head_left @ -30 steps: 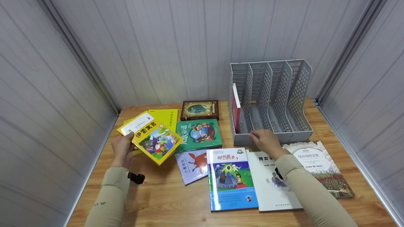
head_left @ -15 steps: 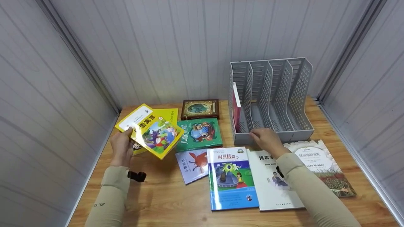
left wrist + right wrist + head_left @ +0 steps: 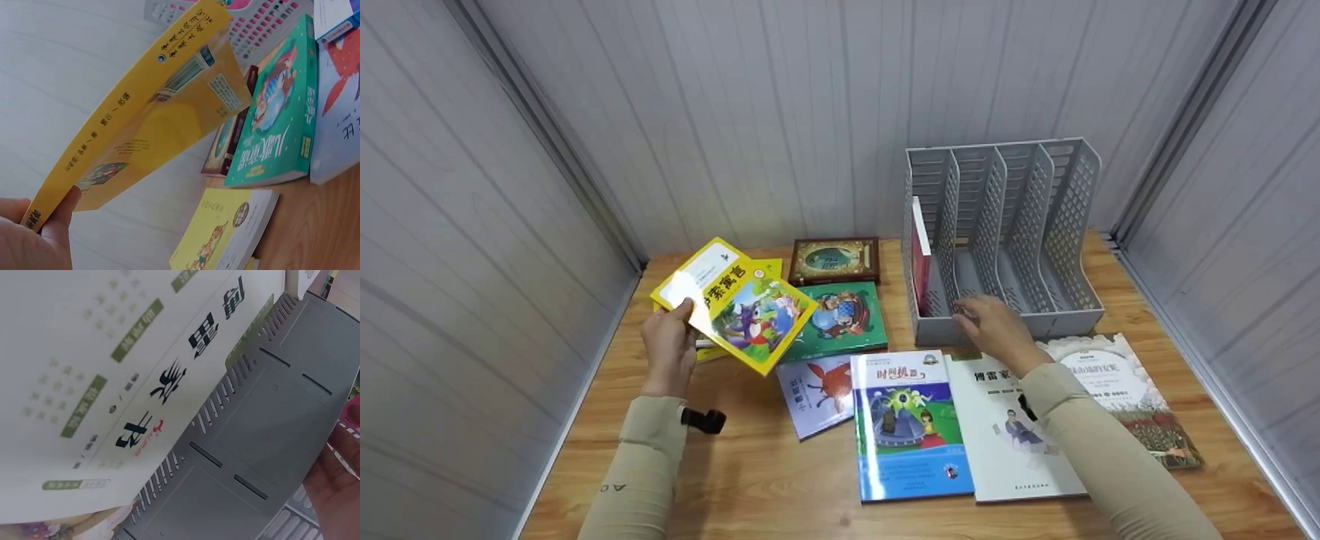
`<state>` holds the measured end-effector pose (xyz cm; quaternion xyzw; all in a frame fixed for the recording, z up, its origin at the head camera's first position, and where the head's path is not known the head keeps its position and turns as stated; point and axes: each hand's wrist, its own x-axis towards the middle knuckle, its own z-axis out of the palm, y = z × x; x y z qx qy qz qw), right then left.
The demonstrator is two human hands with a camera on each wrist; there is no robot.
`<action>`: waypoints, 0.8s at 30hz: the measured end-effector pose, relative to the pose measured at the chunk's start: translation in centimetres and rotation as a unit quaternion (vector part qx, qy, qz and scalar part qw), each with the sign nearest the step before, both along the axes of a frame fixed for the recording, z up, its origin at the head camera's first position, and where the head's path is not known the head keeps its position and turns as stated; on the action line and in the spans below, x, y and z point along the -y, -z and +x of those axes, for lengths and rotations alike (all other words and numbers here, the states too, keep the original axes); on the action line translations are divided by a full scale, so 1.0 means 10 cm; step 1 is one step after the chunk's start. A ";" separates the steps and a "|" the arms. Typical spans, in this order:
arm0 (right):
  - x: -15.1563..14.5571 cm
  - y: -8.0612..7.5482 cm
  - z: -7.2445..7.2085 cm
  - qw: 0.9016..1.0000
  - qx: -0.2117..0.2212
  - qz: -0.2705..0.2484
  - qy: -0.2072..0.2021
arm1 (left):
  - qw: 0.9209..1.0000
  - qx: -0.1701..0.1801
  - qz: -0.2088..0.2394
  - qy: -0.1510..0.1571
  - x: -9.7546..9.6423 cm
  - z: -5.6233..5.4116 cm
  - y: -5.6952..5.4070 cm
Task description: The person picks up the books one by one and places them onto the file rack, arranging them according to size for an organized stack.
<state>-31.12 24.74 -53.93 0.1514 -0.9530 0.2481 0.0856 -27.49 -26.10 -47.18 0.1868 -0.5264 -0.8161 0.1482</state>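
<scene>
My left hand (image 3: pixel 667 341) holds a yellow paperback storybook (image 3: pixel 757 319) by its lower left corner. Raised and tilted, the book shows its spine and back cover (image 3: pixel 185 107) in the left wrist view. Beneath it, another yellow book (image 3: pixel 211 225) lies on the table, mostly covered in the head view. My right hand (image 3: pixel 997 334) is at the front lip of a grey file rack (image 3: pixel 1020 328), its fingers loosely bent over the edge. A slim book with a red cover and white page edge (image 3: pixel 921 255) stands in the rack's leftmost compartment.
On the wooden table (image 3: pixel 780 480) lie a brown ornate book (image 3: pixel 836 260), a green book (image 3: pixel 840 319), a lilac book (image 3: pixel 817 397), a blue book (image 3: pixel 915 427), a white book (image 3: pixel 1012 427) and a flowery-field book (image 3: pixel 1132 397). Pale panel walls (image 3: pixel 795 120) enclose it.
My left hand has lifted the yellow storybook and moved it slightly right, over part of the green book. My right hand stays at the rack's front lip, its fingers a little less curled.
</scene>
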 end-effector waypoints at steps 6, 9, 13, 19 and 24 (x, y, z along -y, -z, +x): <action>-0.01 -0.08 0.02 0.999 -0.036 -0.005 -0.005 | 1.000 -0.013 0.021 0.005 -0.15 -0.01 0.01; 0.00 -0.13 0.04 0.998 -0.062 -0.016 -0.004 | 0.999 -0.022 0.030 0.015 -0.24 -0.01 0.01; 0.01 -0.20 0.05 0.994 -0.100 -0.037 -0.002 | 0.998 -0.033 0.045 0.032 -0.34 -0.01 0.05; 0.05 -0.28 0.08 0.989 -0.136 -0.062 -0.009 | 0.998 -0.033 0.051 0.031 -0.50 -0.01 0.12; 0.12 -0.37 0.11 0.981 -0.177 -0.073 -0.017 | 0.996 -0.052 0.064 0.041 -0.64 -0.01 0.15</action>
